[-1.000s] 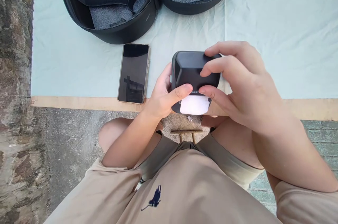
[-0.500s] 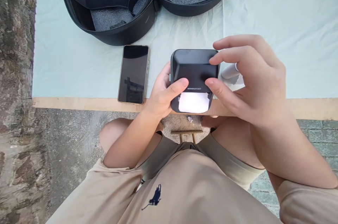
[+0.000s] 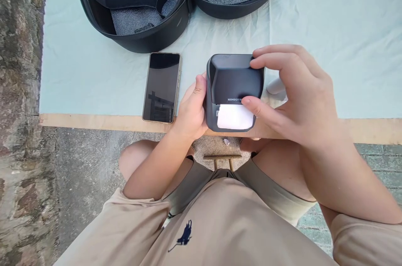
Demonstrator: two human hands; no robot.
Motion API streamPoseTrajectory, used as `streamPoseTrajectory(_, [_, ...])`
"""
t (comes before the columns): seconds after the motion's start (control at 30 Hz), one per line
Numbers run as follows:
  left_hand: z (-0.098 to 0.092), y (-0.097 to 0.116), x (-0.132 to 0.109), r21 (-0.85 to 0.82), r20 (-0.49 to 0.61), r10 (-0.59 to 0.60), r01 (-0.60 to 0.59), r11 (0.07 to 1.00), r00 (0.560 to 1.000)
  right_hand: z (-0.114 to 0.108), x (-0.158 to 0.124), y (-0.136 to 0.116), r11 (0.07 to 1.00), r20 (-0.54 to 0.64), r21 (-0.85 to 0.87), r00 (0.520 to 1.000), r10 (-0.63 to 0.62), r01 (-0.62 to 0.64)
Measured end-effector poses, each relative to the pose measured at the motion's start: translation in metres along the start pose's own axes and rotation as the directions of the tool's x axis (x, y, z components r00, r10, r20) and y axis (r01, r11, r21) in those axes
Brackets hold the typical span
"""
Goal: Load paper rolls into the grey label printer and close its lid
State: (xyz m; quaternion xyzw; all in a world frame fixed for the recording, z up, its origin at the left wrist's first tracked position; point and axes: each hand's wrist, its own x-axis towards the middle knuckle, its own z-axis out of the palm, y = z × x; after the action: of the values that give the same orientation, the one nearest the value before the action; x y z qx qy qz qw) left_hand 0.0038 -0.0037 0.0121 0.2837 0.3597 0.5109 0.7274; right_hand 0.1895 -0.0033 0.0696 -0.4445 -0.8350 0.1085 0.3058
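Observation:
A black label printer (image 3: 237,84) marked NIIMBOT stands over the table's front edge, a white paper label (image 3: 235,116) sticking out below its lid. My left hand (image 3: 193,109) is closed around the printer's left side, thumb along that side and the other fingers mostly hidden. From the right, my right hand (image 3: 301,90) spans the lid: its thumb rests near the lid's lower edge and its fingertips touch the upper right corner. A light grey cylindrical object (image 3: 275,86) lies partly hidden behind the right hand.
Left of the printer lies a phone (image 3: 162,86) with a dark screen. At the back sits an open black zip case (image 3: 150,40) with grey foam and a strap inside. A pale cloth (image 3: 361,48) covers the table, whose wooden edge (image 3: 94,121) shows in front.
My left thumb has moved off the printer's front onto its left side. The printer has shifted slightly right and up in view, and the right thumb now overlaps the lid's lower edge.

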Motion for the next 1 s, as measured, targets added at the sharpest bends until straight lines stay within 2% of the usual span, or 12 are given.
streamPoseTrajectory(0.13, [0.003,0.002,-0.001,0.018,-0.003,0.036,-0.036,0.999,0.999,-0.001,0.0,-0.001,0.998,0.048,-0.062,0.998,0.026,-0.023])
streamPoseTrajectory(0.23, [0.001,0.003,-0.001,0.022,-0.005,0.018,-0.018,1.0,1.0,-0.001,-0.001,-0.002,0.995,0.061,-0.102,0.998,0.005,0.001])
streamPoseTrajectory(0.4, [-0.001,0.003,0.0,0.021,-0.086,-0.014,0.015,1.0,0.996,0.0,-0.001,-0.003,0.995,0.049,-0.101,0.999,-0.01,0.015])
streamPoseTrajectory(0.57, [0.006,0.007,-0.001,-0.029,-0.05,-0.074,0.072,0.997,0.996,-0.005,0.008,-0.008,0.998,-0.021,-0.062,1.0,-0.006,0.005])
streamPoseTrajectory(0.67, [0.009,0.007,-0.003,-0.019,-0.054,-0.013,0.012,1.0,0.998,-0.004,0.014,-0.015,0.997,-0.113,-0.034,0.992,0.063,-0.067])
streamPoseTrajectory(0.73, [0.008,0.007,-0.004,-0.022,-0.002,0.0,0.0,1.0,1.0,-0.001,0.017,-0.02,0.987,-0.196,0.045,0.968,0.157,-0.151])
streamPoseTrajectory(0.83, [0.005,0.006,-0.005,-0.019,0.087,-0.024,0.025,1.0,0.996,0.004,0.02,-0.027,0.953,-0.348,0.216,0.895,0.277,-0.211])
streamPoseTrajectory(0.9, [0.003,0.005,-0.005,-0.023,0.099,-0.038,0.04,0.999,0.994,0.005,0.02,-0.028,0.93,-0.388,0.283,0.859,0.334,-0.234])
streamPoseTrajectory(0.93, [0.002,0.005,-0.005,-0.027,0.092,-0.046,0.049,0.998,0.995,0.005,0.02,-0.027,0.929,-0.379,0.286,0.863,0.334,-0.234])
streamPoseTrajectory(1.0, [0.002,0.004,-0.004,-0.023,0.07,-0.048,0.05,0.998,0.996,0.003,0.019,-0.022,0.957,-0.293,0.19,0.917,0.27,-0.22])
